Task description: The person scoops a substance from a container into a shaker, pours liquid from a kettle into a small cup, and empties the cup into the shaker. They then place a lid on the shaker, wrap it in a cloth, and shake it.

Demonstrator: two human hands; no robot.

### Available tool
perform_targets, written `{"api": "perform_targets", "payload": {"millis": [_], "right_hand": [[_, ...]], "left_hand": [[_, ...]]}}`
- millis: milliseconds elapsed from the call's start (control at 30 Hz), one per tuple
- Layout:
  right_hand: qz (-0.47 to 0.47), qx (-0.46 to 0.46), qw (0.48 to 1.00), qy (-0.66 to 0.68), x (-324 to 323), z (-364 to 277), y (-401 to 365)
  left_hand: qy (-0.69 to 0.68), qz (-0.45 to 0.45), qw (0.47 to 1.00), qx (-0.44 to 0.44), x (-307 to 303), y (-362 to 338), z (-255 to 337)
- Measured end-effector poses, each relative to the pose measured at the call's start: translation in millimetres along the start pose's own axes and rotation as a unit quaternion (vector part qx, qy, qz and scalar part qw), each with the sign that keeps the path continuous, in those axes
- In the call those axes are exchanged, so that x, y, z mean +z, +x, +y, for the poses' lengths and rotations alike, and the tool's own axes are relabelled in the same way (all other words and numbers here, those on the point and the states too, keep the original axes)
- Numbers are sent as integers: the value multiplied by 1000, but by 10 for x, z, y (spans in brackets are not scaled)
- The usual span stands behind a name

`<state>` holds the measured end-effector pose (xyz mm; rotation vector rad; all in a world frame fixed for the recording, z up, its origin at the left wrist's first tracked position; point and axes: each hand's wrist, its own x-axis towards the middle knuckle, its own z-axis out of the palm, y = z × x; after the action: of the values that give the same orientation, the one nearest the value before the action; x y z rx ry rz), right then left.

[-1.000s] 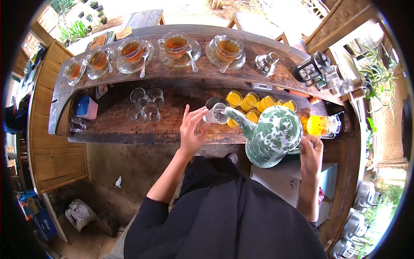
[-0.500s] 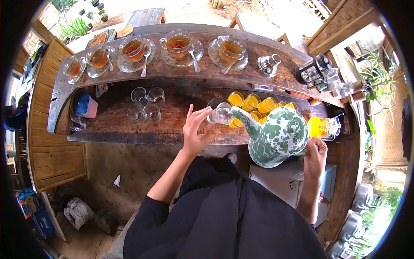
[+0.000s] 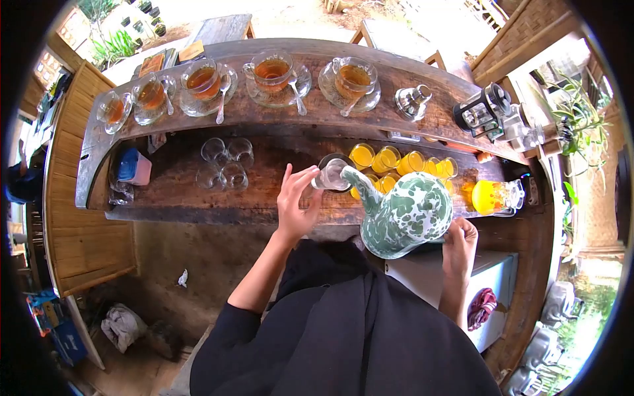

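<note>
My right hand (image 3: 460,247) is closed around the handle side of a green-and-white speckled enamel kettle (image 3: 413,210). The kettle is tilted left, and its spout end lies at the mouth of a clear glass (image 3: 332,175). My left hand (image 3: 297,201) grips that glass from the left with its fingertips, the other fingers raised. Whether liquid runs from the spout is hard to make out. Just behind the kettle stand several glasses of orange drink (image 3: 386,160), partly covered by it. To the left of my left hand, several clear glasses (image 3: 234,175) stand grouped on the lower shelf.
On the upper counter (image 3: 310,119) stand several glass cups of tea (image 3: 272,72) on saucers with spoons. Farther right are a French press (image 3: 482,109) and a jug of orange drink (image 3: 489,197). A blue-and-pink container (image 3: 135,166) sits at left; a white cabinet (image 3: 422,277) is below the kettle.
My right hand and the kettle have shifted left, bringing the spout farther over the glass. My left hand with the glass has moved only slightly left.
</note>
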<state>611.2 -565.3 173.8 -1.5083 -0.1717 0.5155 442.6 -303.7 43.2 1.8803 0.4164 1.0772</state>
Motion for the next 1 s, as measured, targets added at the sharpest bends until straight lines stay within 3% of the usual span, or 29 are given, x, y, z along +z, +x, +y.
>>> {"api": "perform_targets", "payload": {"millis": [233,300,567,833,1000], "right_hand": [[25,-3,999,-29,24,-15,-66],[30,-7,999,27,-30,-12,-99],[63,-28,997,26,-207,12,-274],[105,-7,994,33,-403,69,-417],[117,-22,993,10,-596,98,-447]], "left_hand": [[113,-37,993,20,-243,30,-248],[169,-55,983,42,-304,75,-273],[282,-119,942,140,-293,398,-218],[308,-120,926,184,-221,428,-98],[284,-46,945,154,-118,384,32]]}}
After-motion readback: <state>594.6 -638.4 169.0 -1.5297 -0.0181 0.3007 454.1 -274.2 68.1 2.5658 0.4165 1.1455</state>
